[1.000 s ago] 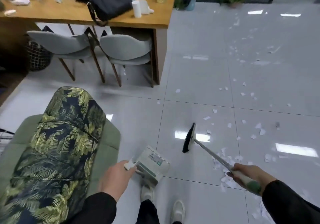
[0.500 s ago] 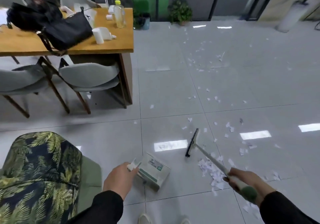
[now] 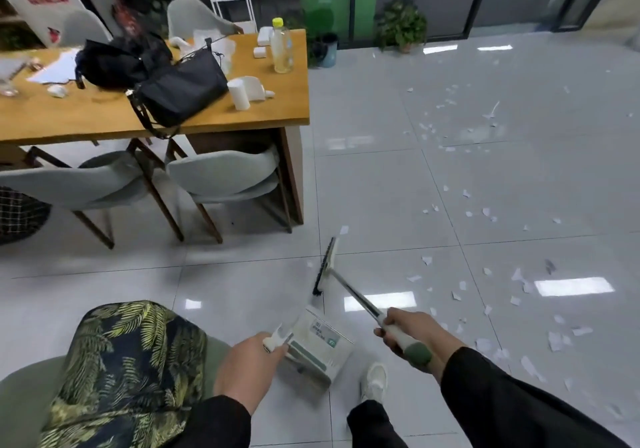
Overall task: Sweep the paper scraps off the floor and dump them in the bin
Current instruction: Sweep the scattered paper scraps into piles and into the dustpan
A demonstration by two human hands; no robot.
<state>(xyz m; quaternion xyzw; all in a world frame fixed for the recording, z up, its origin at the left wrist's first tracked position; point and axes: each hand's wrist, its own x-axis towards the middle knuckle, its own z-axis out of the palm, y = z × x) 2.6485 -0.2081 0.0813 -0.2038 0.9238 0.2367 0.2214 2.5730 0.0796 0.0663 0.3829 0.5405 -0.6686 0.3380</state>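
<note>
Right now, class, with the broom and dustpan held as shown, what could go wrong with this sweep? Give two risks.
1. The broom head is left of most paper scraps, which are spread widely to the right and far back; a fast stroke may scatter them further.
2. The dustpan in the left hand looks off the floor and tilted, so scraps pushed by the right hand could slide underneath.

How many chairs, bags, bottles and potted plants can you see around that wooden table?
Chairs: 4, two tucked under the table, two behind it
Bags: 2, both black, on the table
Bottles: 1
Potted plants: 2
Total: 9
</note>
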